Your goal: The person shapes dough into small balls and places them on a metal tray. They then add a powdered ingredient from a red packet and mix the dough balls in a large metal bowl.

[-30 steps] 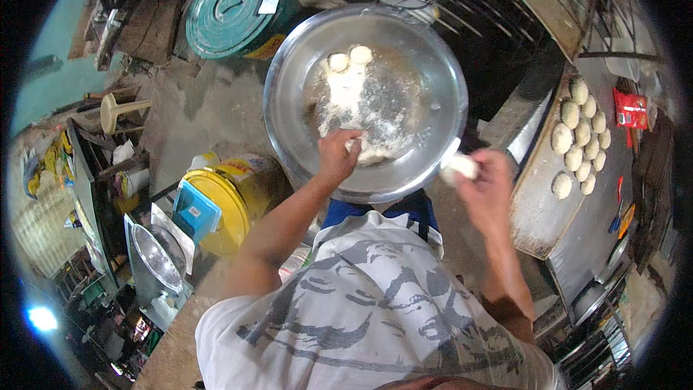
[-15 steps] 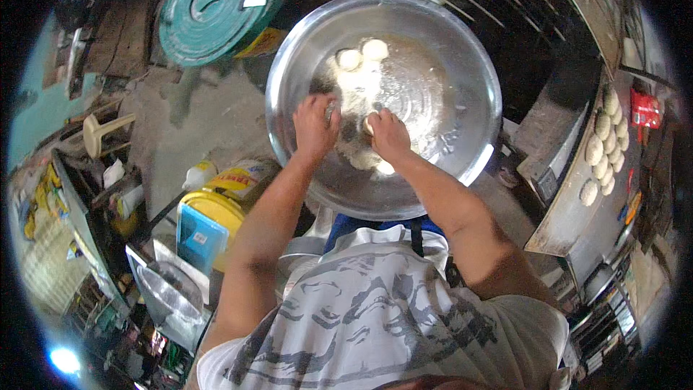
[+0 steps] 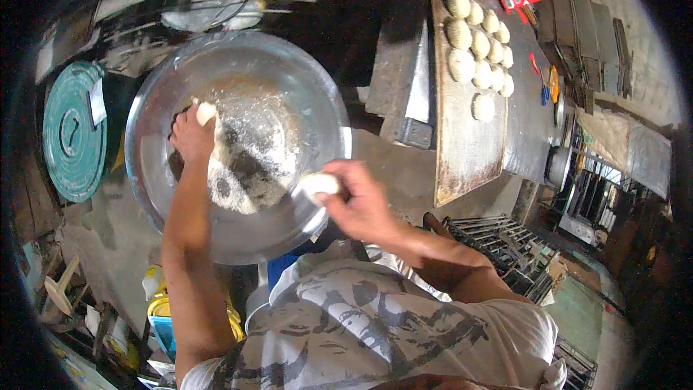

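The right hand (image 3: 357,198) is clamping a pale dough ball (image 3: 320,185) by the steel basin's (image 3: 253,242) near right rim. The left hand (image 3: 193,136) is touching another ball (image 3: 206,113) inside, at left; the view is not showing whether its fingers are gripping it. Coated balls (image 3: 480,44) are lying on a tray (image 3: 468,155) at right.

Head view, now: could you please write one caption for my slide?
Left hand in a floury basin, right hand holding dough; more dough balls on a board.
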Motion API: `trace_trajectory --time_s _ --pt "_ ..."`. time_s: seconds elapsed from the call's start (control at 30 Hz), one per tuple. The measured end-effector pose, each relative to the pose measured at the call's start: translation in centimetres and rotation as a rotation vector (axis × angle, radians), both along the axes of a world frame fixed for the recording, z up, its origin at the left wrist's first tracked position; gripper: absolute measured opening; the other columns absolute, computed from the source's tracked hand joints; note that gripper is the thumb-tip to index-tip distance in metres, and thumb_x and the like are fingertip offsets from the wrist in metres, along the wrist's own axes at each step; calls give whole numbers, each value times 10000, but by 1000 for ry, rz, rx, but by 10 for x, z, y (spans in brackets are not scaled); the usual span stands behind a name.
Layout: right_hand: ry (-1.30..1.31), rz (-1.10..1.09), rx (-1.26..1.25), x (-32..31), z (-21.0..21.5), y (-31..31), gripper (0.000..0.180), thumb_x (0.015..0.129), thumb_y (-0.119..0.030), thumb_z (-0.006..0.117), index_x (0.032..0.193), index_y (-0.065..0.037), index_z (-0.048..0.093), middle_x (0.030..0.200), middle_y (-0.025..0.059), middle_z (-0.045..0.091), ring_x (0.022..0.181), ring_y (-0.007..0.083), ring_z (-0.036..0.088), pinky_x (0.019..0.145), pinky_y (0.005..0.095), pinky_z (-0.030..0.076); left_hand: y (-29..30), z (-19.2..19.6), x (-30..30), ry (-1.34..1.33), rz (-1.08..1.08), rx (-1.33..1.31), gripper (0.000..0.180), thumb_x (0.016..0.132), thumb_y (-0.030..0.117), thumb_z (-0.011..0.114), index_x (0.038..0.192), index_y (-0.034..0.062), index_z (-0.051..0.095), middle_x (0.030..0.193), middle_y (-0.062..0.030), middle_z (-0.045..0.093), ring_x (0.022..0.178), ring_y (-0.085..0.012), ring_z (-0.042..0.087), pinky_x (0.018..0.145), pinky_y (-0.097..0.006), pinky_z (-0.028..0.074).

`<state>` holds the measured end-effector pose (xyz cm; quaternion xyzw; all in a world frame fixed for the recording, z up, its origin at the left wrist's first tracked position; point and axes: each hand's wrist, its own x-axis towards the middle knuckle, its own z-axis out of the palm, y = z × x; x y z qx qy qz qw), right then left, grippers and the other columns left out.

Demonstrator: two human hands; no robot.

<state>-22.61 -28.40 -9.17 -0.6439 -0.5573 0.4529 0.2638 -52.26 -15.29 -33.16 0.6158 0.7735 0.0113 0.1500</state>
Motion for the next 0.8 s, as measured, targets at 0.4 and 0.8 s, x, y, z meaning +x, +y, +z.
trace_trajectory --time_s 0.4,0.8 --pt "-564 -279 318 220 63 77 310 948 -111 641 1239 -8 612 1121 175 629 998 241 607 742 325 526 -74 7 29 -736 394 101 589 919 325 746 1344 -18 525 1198 -174 628 1060 -260 637 905 -379 520" --pt "132 132 -30 20 74 32 534 935 -206 712 1386 -7 507 1286 119 613 929 140 620 768 280 541 -135 233 136 -1022 -29 371 580 779 180 835 1278 43 574 1065 -120 639 959 -243 639 836 -346 518"
